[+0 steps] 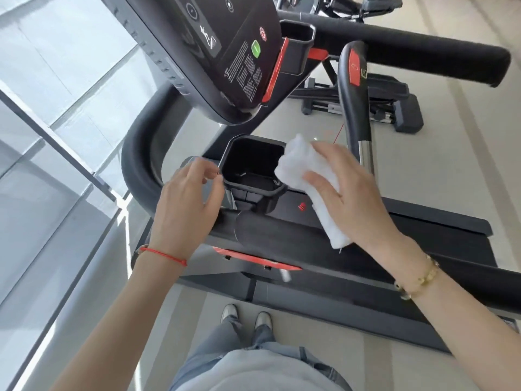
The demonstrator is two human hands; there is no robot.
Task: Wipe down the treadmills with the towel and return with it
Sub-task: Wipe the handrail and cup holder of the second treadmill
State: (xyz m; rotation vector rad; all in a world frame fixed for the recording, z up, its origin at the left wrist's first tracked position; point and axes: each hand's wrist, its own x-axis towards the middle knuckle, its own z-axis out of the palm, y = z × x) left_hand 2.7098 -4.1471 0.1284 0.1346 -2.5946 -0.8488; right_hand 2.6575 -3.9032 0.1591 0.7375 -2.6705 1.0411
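Observation:
I stand at the side of a black treadmill (352, 280). Its console (225, 49) with a green and a red button tilts above an open black cup holder (251, 165). My right hand (346, 190) holds a folded white towel (304, 170) against the cup holder's right rim and the panel beside it. The towel's lower end hangs out below my palm. My left hand (186, 204) hovers at the cup holder's left side, fingers loosely curled, holding nothing.
A padded black handrail (408, 52) runs across the top right, and a curved handle (355, 103) with a red pad rises beside the towel. Another exercise machine (394, 105) stands behind. Glass wall panels (56, 136) fill the left. My feet (245, 317) are on grey floor.

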